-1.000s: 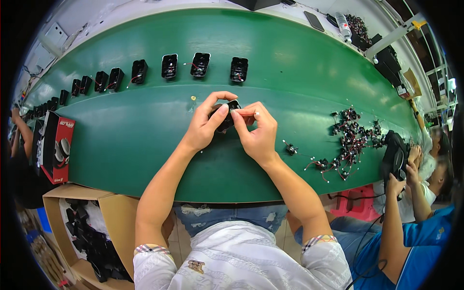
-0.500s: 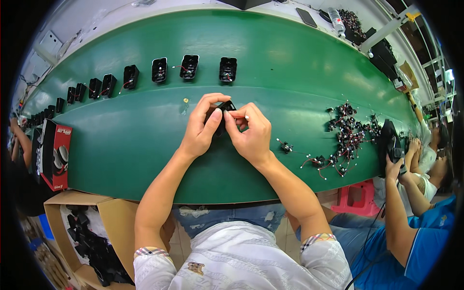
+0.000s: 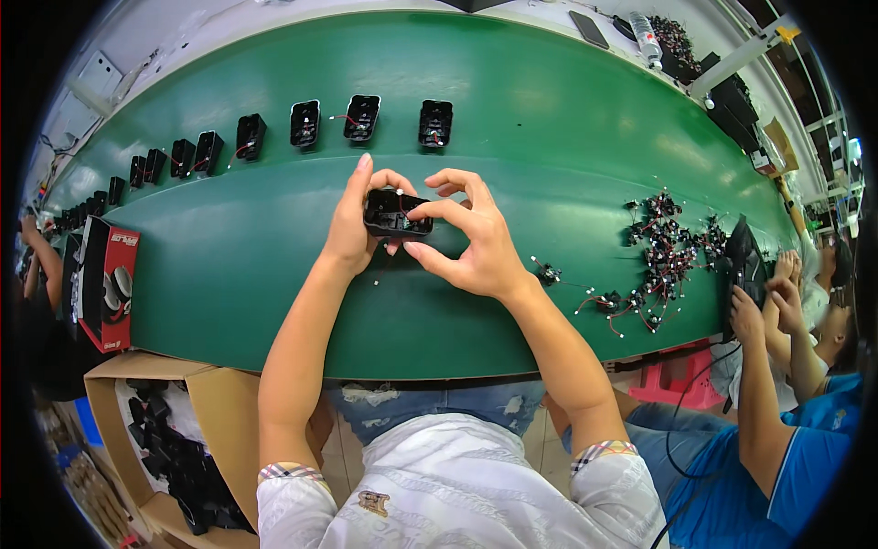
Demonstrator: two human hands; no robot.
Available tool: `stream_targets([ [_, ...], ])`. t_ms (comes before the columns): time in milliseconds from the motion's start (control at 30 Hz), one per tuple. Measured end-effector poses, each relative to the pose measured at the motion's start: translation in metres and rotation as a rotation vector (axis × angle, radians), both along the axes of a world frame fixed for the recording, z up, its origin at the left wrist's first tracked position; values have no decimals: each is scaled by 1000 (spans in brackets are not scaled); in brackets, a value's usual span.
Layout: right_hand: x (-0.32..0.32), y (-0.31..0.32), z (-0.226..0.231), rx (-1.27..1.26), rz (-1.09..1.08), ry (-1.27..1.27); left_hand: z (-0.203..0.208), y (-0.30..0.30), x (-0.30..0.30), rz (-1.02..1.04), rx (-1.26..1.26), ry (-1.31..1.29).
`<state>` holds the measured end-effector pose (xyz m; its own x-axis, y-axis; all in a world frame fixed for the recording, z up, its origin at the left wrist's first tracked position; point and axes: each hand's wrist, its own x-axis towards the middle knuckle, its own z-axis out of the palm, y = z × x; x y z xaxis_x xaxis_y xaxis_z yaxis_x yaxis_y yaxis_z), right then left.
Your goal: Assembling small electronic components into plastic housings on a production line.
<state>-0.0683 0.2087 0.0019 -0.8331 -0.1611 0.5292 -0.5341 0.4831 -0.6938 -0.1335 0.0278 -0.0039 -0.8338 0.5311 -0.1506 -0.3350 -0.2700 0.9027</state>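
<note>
A black, open-topped plastic housing [image 3: 382, 225] is tilted above the green table, its inside facing me. My left hand [image 3: 350, 222] is closed around its left end, thumb up along the side. Inside the housing sits a small dark part with thin wires, its details too small to make out. My right hand [image 3: 476, 233] straddles the right end of the housing: the index fingertip reaches inside, the thumb lies by the near wall, and the other fingers are bent above. A thin wire with a white tip hangs below the housing.
Similar black housings [image 3: 363, 119] stand in a row along the table's far left. A pile of small wired parts [image 3: 666, 252] lies to the right. A cardboard box [image 3: 224, 430] of black pieces is at lower left, beside a red box [image 3: 119, 288]. A co-worker in blue [image 3: 809, 448] sits at right.
The housing has been turned so its open inside faces me, and my left hand has shifted slightly left. My right index finger now reaches inside. The co-worker's hand at right has moved.
</note>
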Motion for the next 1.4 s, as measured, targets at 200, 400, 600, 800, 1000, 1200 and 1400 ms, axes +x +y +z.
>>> stream_targets([
  [200, 0, -5, 0, -192, 107, -184, 6, -4, -1, -87, -108, -112],
  [400, -5, 10, -15, -335, 75, -329, 9, 5, 4, -53, -77, -157],
  [600, -8, 19, -11, -562, 293, -559, 7, 7, 9, -71, -197, 139],
  [800, -6, 24, -12, -689, 461, -731, 13, 12, 14, -52, -238, 34],
  [1000, 1, 18, -7, -577, 500, -608, -41, 26, -3, 182, -413, 360],
  [1200, -21, -10, -20, -463, 295, -358, -37, -21, -13, 571, -463, 575],
  [1400, -69, 44, 31, 288, -295, 51, -21, -5, -13, 577, -449, 733],
])
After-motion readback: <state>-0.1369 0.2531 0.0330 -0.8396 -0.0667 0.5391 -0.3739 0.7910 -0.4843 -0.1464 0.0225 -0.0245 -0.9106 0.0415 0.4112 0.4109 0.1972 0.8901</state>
